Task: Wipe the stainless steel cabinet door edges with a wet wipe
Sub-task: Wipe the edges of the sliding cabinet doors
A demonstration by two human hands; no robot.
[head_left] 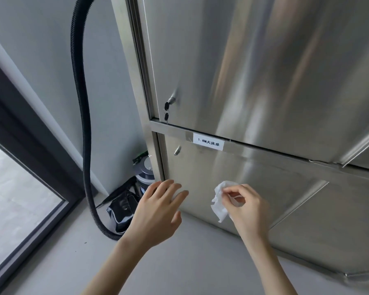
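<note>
Pinching wet wipe (219, 202): right hand (250, 211); left hand (158, 209) apart.

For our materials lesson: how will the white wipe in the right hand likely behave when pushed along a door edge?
Probably floppy: the wipe hangs crumpled from the right hand. Likely light, since a few fingers alone pinch it. It may bunch rather than slide flat, being creased.

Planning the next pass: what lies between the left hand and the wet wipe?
Head view: only bare lower door steel between left hand and wet wipe.
</note>
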